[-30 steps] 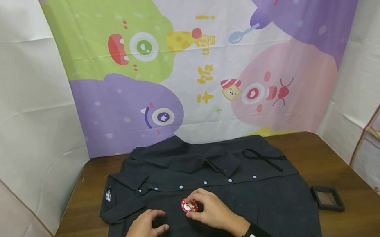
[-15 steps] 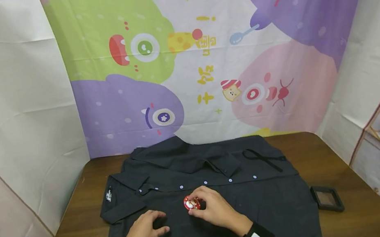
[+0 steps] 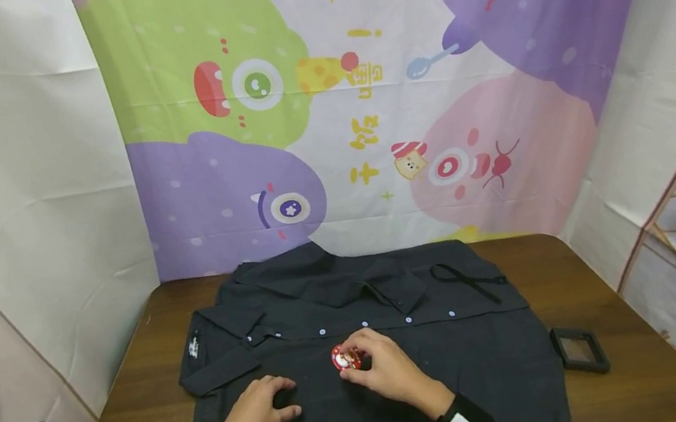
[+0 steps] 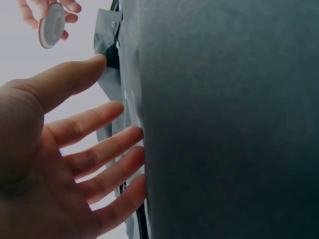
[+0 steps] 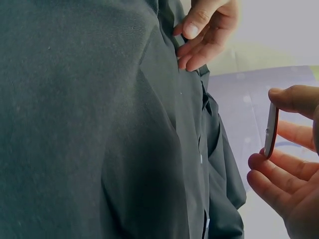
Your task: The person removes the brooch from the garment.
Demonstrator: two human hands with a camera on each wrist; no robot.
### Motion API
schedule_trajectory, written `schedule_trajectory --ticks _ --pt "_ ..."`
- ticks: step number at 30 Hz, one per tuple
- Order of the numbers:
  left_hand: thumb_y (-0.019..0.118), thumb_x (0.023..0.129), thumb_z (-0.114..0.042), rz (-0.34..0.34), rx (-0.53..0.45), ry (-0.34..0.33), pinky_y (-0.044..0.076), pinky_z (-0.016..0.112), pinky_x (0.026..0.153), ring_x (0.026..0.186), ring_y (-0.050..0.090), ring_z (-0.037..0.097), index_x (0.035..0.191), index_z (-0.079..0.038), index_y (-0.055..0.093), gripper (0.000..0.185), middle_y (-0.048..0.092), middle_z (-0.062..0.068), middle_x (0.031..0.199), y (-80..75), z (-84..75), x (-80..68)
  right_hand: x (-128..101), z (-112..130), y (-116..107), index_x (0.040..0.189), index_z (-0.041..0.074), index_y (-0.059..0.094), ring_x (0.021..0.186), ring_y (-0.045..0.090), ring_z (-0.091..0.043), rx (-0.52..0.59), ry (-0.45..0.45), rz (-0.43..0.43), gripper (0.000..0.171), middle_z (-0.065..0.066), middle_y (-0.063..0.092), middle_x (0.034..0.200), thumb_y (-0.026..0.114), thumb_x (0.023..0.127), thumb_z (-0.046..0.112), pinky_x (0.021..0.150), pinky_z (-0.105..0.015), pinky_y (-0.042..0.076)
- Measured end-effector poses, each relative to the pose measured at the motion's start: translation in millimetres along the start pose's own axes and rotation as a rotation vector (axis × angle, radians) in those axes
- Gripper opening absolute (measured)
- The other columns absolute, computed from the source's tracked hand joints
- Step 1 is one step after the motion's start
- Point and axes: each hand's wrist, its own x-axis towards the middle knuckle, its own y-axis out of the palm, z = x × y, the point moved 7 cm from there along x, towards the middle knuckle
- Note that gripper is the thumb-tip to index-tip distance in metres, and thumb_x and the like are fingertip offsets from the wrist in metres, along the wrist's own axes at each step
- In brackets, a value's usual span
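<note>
Head view: the right hand [image 3: 386, 369] pinches the badge [image 3: 343, 359] between thumb and fingers; the badge lies at the left of the grip, its printed face turned toward the camera, and, being round, has no long axis. The left hand [image 3: 257, 414] stands well left of the grip, thumb and fingers apart, holding nothing. Below the grip spreads the shirt [image 3: 470, 374], whose row of buttons [image 3: 365, 324] runs just beyond; plain cloth lies between the hands. Well right of the grip, the frame [image 3: 587, 368] sits on the table [image 3: 639, 392], beside the shirt's edge. Left wrist view: the badge shows its pale back, with a gap between it and the shirt; whether the left fingertips touch the cloth cannot be told. Right wrist view: the badge appears nearly edge-on, well apart from the shirt.
</note>
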Motion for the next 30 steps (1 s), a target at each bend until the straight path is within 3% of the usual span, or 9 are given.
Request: schedule_trajectory --ticks 23,30 --pt "0.079 0.08 -0.025 -0.052 -0.036 0.04 0.046 0.052 0.096 0.108 0.061 0.027 0.104 -0.013 0.071 0.028 0.068 0.001 0.106 -5.6 -4.3 -0.1 0.1 -5.7 -14.7 0.099 0.016 0.071 0.085 0.059 -0.007 -0.027 -0.025 -0.072 0.028 0.006 0.068 0.096 0.084 0.074 0.019 0.079 -0.025 0.053" --pt "0.078 0.08 -0.024 -0.028 -0.031 0.023 0.045 0.053 0.097 0.109 0.061 0.029 0.104 -0.012 0.07 0.027 0.068 0.003 0.108 -4.8 -4.8 0.3 2.5 -8.0 -26.0 0.099 0.014 0.071 0.085 0.06 -0.008 -0.02 0.001 -0.08 0.029 0.004 0.068 0.097 0.085 0.073 0.017 0.08 -0.03 0.054"
